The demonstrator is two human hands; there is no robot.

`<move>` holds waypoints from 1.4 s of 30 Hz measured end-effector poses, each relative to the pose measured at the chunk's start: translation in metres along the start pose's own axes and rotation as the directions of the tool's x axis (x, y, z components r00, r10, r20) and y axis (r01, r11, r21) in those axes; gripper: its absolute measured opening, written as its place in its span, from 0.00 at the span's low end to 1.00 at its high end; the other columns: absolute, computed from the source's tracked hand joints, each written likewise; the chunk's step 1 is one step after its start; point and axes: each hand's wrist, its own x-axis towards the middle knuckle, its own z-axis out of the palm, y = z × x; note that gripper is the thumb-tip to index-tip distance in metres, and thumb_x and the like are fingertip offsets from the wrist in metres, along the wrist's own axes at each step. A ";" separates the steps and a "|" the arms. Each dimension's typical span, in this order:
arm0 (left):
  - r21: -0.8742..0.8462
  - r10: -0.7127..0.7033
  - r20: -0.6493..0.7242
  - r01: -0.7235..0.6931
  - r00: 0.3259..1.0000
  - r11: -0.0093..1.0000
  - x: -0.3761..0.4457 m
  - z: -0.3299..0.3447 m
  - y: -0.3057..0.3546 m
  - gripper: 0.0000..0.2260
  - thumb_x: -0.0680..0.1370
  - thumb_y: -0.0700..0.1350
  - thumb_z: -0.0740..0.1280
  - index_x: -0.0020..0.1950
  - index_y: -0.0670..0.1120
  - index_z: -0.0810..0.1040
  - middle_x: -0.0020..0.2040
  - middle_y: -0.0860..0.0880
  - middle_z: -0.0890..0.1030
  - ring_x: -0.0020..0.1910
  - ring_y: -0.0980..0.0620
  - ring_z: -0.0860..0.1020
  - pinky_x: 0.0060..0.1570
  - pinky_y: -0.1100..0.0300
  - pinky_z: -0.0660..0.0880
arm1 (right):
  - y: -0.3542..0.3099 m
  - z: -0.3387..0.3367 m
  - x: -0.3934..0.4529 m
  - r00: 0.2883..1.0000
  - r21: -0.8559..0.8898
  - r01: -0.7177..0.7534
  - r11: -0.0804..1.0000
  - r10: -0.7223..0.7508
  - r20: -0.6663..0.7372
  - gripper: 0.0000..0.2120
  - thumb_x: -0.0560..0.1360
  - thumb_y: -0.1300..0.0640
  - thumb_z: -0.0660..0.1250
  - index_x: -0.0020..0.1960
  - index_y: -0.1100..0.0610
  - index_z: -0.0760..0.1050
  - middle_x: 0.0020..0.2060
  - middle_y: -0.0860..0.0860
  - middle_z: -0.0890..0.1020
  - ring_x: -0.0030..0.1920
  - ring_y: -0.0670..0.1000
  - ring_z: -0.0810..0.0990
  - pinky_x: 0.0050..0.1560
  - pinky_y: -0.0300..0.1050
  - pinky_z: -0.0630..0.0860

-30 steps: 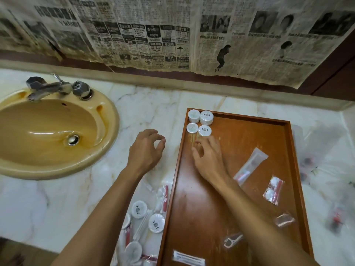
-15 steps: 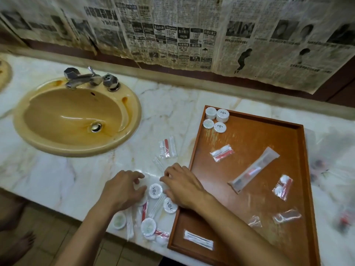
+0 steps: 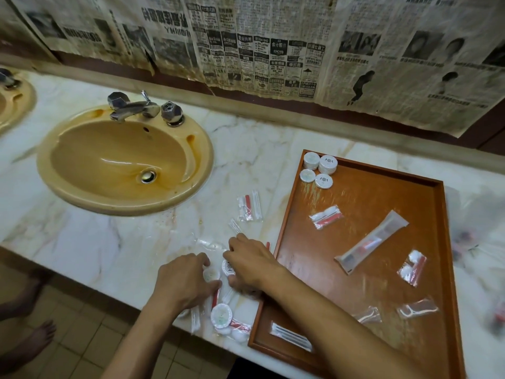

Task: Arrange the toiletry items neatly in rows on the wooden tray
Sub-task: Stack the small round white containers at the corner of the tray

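Both hands work the loose pile on the marble counter (image 3: 114, 242), just left of the wooden tray (image 3: 442, 242). My reading is that round soap discs go next: four (image 3: 318, 170) already sit in the tray's far-left corner, so the carry runs right and far. One disc (image 3: 211, 275) lies at the left hand (image 3: 185, 283), fingers curled about it; another (image 3: 227, 268) shows at the right hand (image 3: 250, 265), whose curled fingers cover it, so I cannot tell whether it is gripped. The right hand is nearer the tray.
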 end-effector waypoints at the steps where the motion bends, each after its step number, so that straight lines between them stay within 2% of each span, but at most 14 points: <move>1: -0.001 -0.001 -0.004 0.001 1.000 1.000 0.000 0.000 0.001 0.26 0.69 0.69 0.64 0.63 0.58 0.72 0.57 0.58 0.79 0.54 0.55 0.77 0.48 0.59 0.72 | 0.000 0.001 -0.001 1.000 0.017 -0.001 1.000 0.001 -0.008 0.16 0.72 0.50 0.68 0.52 0.60 0.76 0.50 0.56 0.73 0.52 0.55 0.69 0.40 0.47 0.64; 7: -0.101 0.005 -0.099 -0.015 0.995 0.995 0.003 0.000 0.004 0.24 0.69 0.66 0.65 0.62 0.57 0.74 0.56 0.56 0.77 0.51 0.53 0.78 0.45 0.59 0.73 | 0.014 -0.005 -0.008 0.987 0.160 -0.072 0.985 0.093 -0.132 0.18 0.69 0.48 0.68 0.53 0.58 0.76 0.51 0.51 0.72 0.53 0.53 0.70 0.38 0.45 0.67; 11: -0.210 0.041 -0.191 -0.082 0.981 0.974 0.011 -0.002 0.014 0.23 0.70 0.59 0.68 0.63 0.54 0.76 0.58 0.55 0.75 0.49 0.53 0.79 0.44 0.57 0.76 | 0.035 -0.022 -0.024 0.951 0.303 -0.149 0.941 0.221 -0.216 0.23 0.70 0.48 0.67 0.62 0.56 0.75 0.54 0.50 0.71 0.56 0.50 0.71 0.46 0.46 0.74; 14: -0.293 0.088 -0.243 -0.160 0.966 0.943 0.021 -0.006 0.033 0.21 0.70 0.55 0.72 0.61 0.53 0.77 0.56 0.54 0.75 0.46 0.53 0.78 0.43 0.57 0.76 | 0.054 -0.031 -0.039 0.909 0.418 -0.197 0.887 0.325 -0.262 0.26 0.71 0.49 0.68 0.66 0.56 0.73 0.56 0.49 0.71 0.56 0.48 0.71 0.53 0.45 0.74; 20: -0.403 0.181 -0.290 -0.291 0.940 0.868 0.048 -0.012 0.080 0.24 0.67 0.53 0.73 0.63 0.51 0.77 0.56 0.50 0.76 0.50 0.51 0.77 0.51 0.58 0.75 | 0.086 -0.035 -0.067 0.810 0.531 -0.238 0.813 0.468 -0.353 0.24 0.71 0.52 0.70 0.65 0.57 0.73 0.57 0.48 0.69 0.56 0.45 0.70 0.55 0.42 0.74; 23: -0.414 0.194 -0.297 -0.309 0.935 0.857 0.062 -0.015 0.104 0.24 0.69 0.51 0.72 0.64 0.49 0.78 0.57 0.48 0.77 0.51 0.49 0.78 0.54 0.60 0.73 | 0.100 -0.035 -0.077 0.769 0.544 -0.276 0.792 0.522 -0.370 0.24 0.71 0.54 0.70 0.66 0.56 0.73 0.57 0.48 0.70 0.57 0.44 0.69 0.56 0.41 0.73; 26: -0.437 0.188 -0.287 -0.303 0.939 0.847 0.077 -0.018 0.126 0.22 0.70 0.52 0.71 0.63 0.48 0.78 0.56 0.47 0.78 0.50 0.48 0.79 0.56 0.59 0.73 | 0.115 -0.035 -0.084 0.737 0.538 -0.337 0.772 0.573 -0.360 0.25 0.70 0.53 0.70 0.66 0.55 0.74 0.57 0.48 0.71 0.58 0.47 0.71 0.59 0.44 0.72; 28: -0.425 0.189 -0.278 -0.297 0.942 0.855 0.087 -0.020 0.139 0.20 0.70 0.53 0.71 0.60 0.50 0.79 0.54 0.48 0.78 0.48 0.49 0.78 0.50 0.59 0.72 | 0.124 -0.033 -0.086 0.709 0.548 -0.355 0.758 0.600 -0.371 0.24 0.69 0.54 0.70 0.64 0.56 0.75 0.54 0.49 0.72 0.56 0.49 0.72 0.59 0.47 0.72; 31: -0.398 0.217 -0.295 -0.326 0.931 0.858 0.101 -0.023 0.155 0.15 0.71 0.54 0.70 0.55 0.50 0.80 0.49 0.49 0.78 0.45 0.50 0.78 0.44 0.63 0.65 | 0.138 -0.031 -0.088 0.645 0.585 -0.388 0.713 0.663 -0.380 0.22 0.68 0.55 0.71 0.62 0.57 0.77 0.52 0.49 0.73 0.55 0.49 0.72 0.56 0.40 0.70; 33: -0.384 0.223 -0.304 -0.333 0.926 0.861 0.113 -0.026 0.166 0.14 0.72 0.53 0.70 0.53 0.48 0.80 0.47 0.48 0.78 0.45 0.49 0.78 0.42 0.61 0.66 | 0.147 -0.031 -0.090 0.611 0.604 -0.420 0.677 0.704 -0.363 0.23 0.69 0.54 0.72 0.62 0.58 0.77 0.52 0.49 0.73 0.54 0.49 0.72 0.55 0.38 0.69; 36: -0.339 0.243 -0.322 -0.351 0.915 0.873 0.135 -0.031 0.183 0.15 0.73 0.54 0.69 0.52 0.45 0.79 0.45 0.46 0.78 0.45 0.45 0.77 0.41 0.58 0.68 | 0.163 -0.034 -0.091 0.564 0.633 -0.461 0.622 0.756 -0.333 0.23 0.70 0.52 0.73 0.63 0.58 0.77 0.52 0.50 0.73 0.53 0.49 0.72 0.56 0.42 0.72; 40: -0.225 0.292 -0.359 -0.386 0.886 0.895 0.159 -0.039 0.207 0.17 0.75 0.56 0.66 0.52 0.42 0.77 0.47 0.43 0.78 0.45 0.42 0.77 0.40 0.54 0.70 | 0.185 -0.039 -0.090 0.488 0.659 -0.514 0.550 0.819 -0.303 0.23 0.70 0.53 0.73 0.63 0.59 0.77 0.54 0.52 0.73 0.53 0.49 0.73 0.51 0.35 0.66; 42: -0.158 0.307 -0.368 -0.384 0.878 0.910 0.166 -0.042 0.217 0.18 0.77 0.56 0.64 0.53 0.41 0.76 0.49 0.42 0.78 0.46 0.41 0.77 0.42 0.52 0.72 | 0.195 -0.041 -0.088 0.469 0.670 -0.531 0.519 0.838 -0.278 0.23 0.70 0.52 0.72 0.64 0.59 0.76 0.55 0.52 0.73 0.54 0.49 0.73 0.51 0.34 0.64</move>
